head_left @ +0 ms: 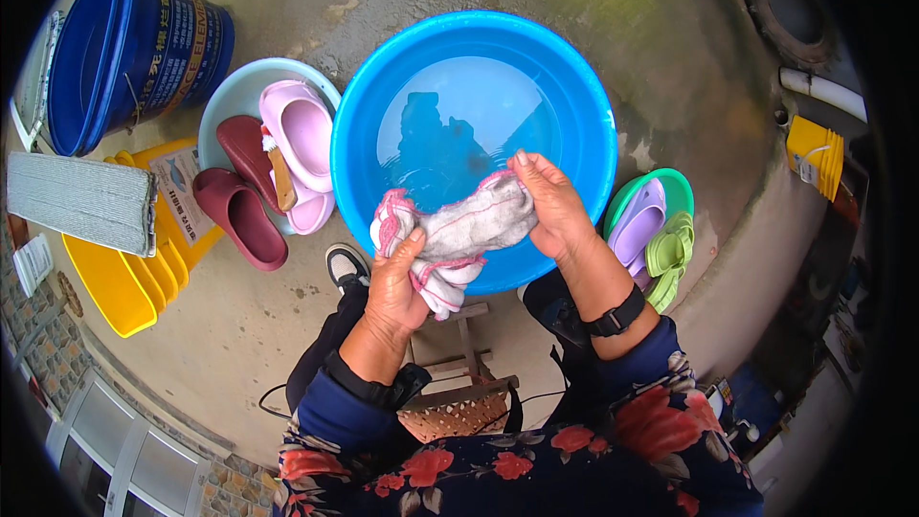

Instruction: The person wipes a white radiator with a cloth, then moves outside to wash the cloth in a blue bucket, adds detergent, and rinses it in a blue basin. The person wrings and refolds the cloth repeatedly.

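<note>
Over the near half of a round blue basin [598,148] of water, I hold greyish-white knitted work gloves [483,220] with pink edging. My right hand [555,201] pinches one end of the stretched-out cloth between thumb and fingers. The other end is gripped by my left hand [394,292], its thumb on top, with a bunched part hanging below the thumb. How many gloves there are, I cannot tell. Water in the basin shows a dark reflection and ripples just beyond the cloth.
Left of the basin, a pale blue tub [225,101] holds pink and maroon clogs and a wooden-handled brush [278,168]. A dark blue bucket [144,57], a yellow plastic container [124,273] and a grey board [81,203] stand farther left. A green bowl [684,193] with lilac and green shoes sits right.
</note>
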Motion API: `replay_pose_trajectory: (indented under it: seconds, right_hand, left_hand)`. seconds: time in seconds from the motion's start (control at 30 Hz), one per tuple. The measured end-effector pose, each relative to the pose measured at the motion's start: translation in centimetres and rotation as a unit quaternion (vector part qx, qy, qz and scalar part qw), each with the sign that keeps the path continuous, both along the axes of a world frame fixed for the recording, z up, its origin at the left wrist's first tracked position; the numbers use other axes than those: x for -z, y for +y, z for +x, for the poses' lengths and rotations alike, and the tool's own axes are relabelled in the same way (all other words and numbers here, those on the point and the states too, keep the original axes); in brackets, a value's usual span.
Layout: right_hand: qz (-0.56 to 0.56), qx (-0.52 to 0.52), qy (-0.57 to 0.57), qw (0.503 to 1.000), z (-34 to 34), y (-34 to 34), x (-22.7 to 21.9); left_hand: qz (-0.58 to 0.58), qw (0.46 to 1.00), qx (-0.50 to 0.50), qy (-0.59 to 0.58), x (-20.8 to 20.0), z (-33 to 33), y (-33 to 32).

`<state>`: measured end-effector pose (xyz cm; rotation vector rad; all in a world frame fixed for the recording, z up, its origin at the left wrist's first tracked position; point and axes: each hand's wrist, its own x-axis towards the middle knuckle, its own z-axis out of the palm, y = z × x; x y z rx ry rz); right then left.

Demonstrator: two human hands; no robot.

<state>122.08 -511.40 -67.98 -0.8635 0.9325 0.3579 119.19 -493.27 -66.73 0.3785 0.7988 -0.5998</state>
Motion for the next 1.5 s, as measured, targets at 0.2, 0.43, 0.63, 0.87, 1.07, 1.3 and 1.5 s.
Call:
replay_pose_trajectory:
  seconds: [0.2,0.43,0.63,0.87,1.07,1.3,1.5]
  right_hand:
    - [-0.08,-0.102,-0.142,0.981,2.8,2.3,-1.2]
    - [-0.585,-0.348,-0.388,0.622,1.4,9.0,0.4]
    - [-0.618,-0.21,-0.307,0.693,3.7,4.7,-1.7]
    - [-0.59,-0.336,-0.468,0.565,-1.6,8.9,-4.5]
    - [-0.361,-0.09,-0.318,0.872,1.5,3.0,-4.2]
    - [-0.44,-0.422,-0.488,0.625,-4.6,2.8,-8.1]
    - [-0.168,-0.227,-0.334,0.899,-6.1,2.1,-7.4]
  left_hand:
    - [-0.082,0.993,0.048,-0.071,2.0,2.9,1.1]
    - [0.001,0.988,0.088,-0.125,4.3,2.3,1.2]
    - [-0.032,0.972,0.112,-0.205,2.5,1.2,1.8]
    - [-0.04,0.979,0.097,-0.177,0.6,-1.1,0.5]
    - [-0.055,0.947,0.151,-0.279,-2.8,-2.2,1.7]
    - [-0.003,0.923,0.196,-0.332,-6.9,-3.3,3.9]
    - [-0.005,0.928,0.156,-0.34,-6.4,-5.8,4.3]
